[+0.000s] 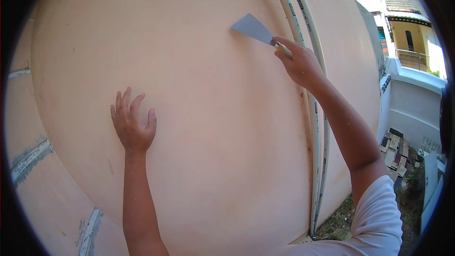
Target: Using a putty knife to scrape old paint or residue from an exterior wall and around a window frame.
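My right hand [301, 64] is closed around the pale handle of a putty knife [254, 29], up near the top of a peach-coloured wall [204, 151]. The knife's wide grey blade points up and to the left, its broad edge at or close to the wall; whether it touches I cannot tell. Lower and to the left, my left hand [134, 122] is spread with fingers apart against the wall, holding nothing. Two pale pipes [316, 128] run down the wall, passing just behind my right hand and wrist.
Grey-edged patches [31, 160] mark the wall surface at the far left. On the right are a low white wall [414, 109], a pile of tiles and boards [395, 154], and leaning sheets [431, 185]. Grass and soil [336, 225] lie at the wall's foot.
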Available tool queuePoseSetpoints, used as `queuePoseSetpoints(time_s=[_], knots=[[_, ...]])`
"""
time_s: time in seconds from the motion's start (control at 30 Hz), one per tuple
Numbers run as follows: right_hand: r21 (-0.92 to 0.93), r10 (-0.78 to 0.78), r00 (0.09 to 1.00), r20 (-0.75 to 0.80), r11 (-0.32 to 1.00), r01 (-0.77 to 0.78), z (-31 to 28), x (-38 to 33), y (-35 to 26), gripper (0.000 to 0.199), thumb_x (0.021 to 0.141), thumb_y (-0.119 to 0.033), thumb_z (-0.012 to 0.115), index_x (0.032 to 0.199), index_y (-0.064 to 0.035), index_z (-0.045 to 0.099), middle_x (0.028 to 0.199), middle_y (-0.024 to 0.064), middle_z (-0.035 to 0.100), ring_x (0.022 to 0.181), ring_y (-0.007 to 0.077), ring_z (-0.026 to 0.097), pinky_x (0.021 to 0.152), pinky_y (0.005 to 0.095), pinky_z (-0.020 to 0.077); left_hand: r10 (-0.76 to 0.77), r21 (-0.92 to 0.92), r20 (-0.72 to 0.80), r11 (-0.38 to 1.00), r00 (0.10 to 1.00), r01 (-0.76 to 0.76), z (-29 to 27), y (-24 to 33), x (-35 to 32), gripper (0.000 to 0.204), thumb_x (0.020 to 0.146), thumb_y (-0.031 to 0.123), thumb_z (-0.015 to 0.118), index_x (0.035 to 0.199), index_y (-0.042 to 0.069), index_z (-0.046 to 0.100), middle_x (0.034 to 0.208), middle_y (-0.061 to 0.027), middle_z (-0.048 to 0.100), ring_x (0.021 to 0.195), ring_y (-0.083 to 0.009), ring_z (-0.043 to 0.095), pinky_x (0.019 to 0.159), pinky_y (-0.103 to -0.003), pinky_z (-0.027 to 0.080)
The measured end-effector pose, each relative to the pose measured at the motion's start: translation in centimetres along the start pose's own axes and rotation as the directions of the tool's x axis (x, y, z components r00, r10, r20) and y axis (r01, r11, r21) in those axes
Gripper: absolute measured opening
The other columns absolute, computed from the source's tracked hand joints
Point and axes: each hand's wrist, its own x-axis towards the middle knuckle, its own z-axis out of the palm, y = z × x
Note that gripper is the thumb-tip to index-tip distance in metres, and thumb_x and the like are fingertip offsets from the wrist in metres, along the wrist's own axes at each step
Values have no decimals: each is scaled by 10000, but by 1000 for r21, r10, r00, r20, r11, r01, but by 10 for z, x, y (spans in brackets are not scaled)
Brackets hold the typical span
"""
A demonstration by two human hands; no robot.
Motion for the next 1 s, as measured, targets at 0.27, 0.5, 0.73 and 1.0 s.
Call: queuePoseSetpoints(time_s=[0.27, 0.5, 0.73, 1.0], knots=[[-140, -189, 980, -56, 974, 180, -19, 81, 6, 343, 1002, -283, 512, 1314, -172, 598, 863, 134, 672, 766, 252, 616, 735, 407, 474, 164, -46, 9, 986, 986, -163, 34, 74, 104, 386, 827, 280, 656, 1204, 225, 597, 1409, -37, 489, 1361, -278, 403, 1118, -537, 293], [-141, -133, 991, 8, 981, 133, -18, 88, -3, 350, 1010, -307, 486, 1306, -166, 608, 717, 110, 619, 652, 220, 573, 657, 393, 453, 137, 74, 14, 988, 990, -138, 66, 85, 115, 373, 860, 332, 615, 1223, 250, 583, 1420, -18, 471, 1367, -248, 395, 1131, -513, 282], [-202, -110, 994, -14, 974, 105, -22, 90, -14, 331, 988, -238, 446, 1237, -132, 636, 939, 151, 695, 839, 327, 651, 756, 448, 513, 121, 50, 43, 991, 992, -123, 65, 86, 115, 381, 857, 309, 635, 1228, 234, 596, 1439, -18, 460, 1373, -251, 389, 1129, -526, 282], [-218, -271, 942, -199, 949, 228, 0, 104, 2, 352, 1012, -299, 466, 1294, -155, 618, 675, 91, 602, 581, 189, 531, 605, 380, 434, 97, 54, 31, 994, 995, -98, 67, 88, 114, 386, 848, 321, 636, 1222, 231, 602, 1436, -22, 466, 1367, -257, 395, 1129, -520, 285]])
